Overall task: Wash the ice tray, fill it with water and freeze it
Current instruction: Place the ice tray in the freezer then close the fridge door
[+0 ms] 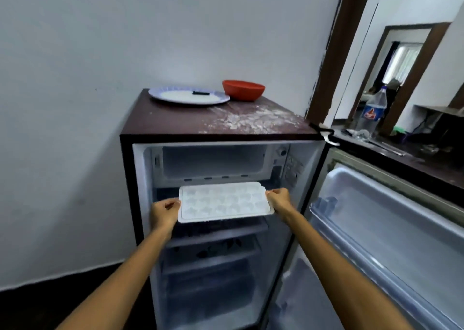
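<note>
White ice tray (224, 201) held level before the open fridge (140, 169), left hand (164, 213) pinching its left edge, right hand (280, 200) pinching its right

bottle (371, 111) label too blurred to read

A home, most likely a kitchen corner. A small single-door fridge (221, 204) stands open against a plain painted wall, its top (dusted with what looks like flour) serving as a shelf: a plate (188, 95) at 12 o'clock, a red bowl (243, 90) just beside it at 1 o'clock. At 2 o'clock a dark counter (401, 159) carries a plastic drinks bottle (371, 111), and wooden door frames (334, 53) open onto further rooms of a lived-in dwelling.
</note>
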Demonstrator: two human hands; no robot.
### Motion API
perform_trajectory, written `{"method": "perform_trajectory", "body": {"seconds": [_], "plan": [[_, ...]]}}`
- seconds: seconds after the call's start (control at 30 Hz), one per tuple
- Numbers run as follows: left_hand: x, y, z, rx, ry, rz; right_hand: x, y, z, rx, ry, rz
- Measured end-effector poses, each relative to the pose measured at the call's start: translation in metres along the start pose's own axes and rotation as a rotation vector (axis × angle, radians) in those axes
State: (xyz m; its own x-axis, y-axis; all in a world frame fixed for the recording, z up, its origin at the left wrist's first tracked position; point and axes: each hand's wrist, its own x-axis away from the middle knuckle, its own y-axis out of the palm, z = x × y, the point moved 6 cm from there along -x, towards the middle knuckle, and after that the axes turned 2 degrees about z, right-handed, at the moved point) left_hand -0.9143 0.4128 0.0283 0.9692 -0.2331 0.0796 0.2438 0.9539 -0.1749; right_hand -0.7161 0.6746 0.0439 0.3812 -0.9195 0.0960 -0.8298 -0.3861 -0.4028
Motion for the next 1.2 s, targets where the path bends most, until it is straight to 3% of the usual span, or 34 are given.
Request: {"method": "perform_trajectory", "body": {"seconds": [0.27,0.5,0.67,0.9,1.07,1.2], "plan": [[-0.075,0.038,0.029,-0.047,0.055,0.004,-0.074,0.028,-0.043,-0.066,-0.095,-0.050],[-0.122,0.046,0.043,-0.153,0.032,0.084,-0.114,0.054,-0.063,0.053,-0.130,-0.090],[-0.174,0.072,0.027,-0.195,-0.018,0.006,-0.140,0.066,-0.069,0.064,-0.157,-0.119],[-0.161,0.089,0.030,-0.354,-0.017,-0.030,-0.159,0.083,-0.069,0.197,-0.222,-0.108],[-0.168,0.095,0.025,-0.452,-0.017,-0.063,-0.166,0.084,-0.074,0.276,-0.274,0.002],[-0.099,0.096,0.079,-0.537,0.141,-0.167,-0.172,0.087,-0.071,0.248,-0.272,0.069]]}}
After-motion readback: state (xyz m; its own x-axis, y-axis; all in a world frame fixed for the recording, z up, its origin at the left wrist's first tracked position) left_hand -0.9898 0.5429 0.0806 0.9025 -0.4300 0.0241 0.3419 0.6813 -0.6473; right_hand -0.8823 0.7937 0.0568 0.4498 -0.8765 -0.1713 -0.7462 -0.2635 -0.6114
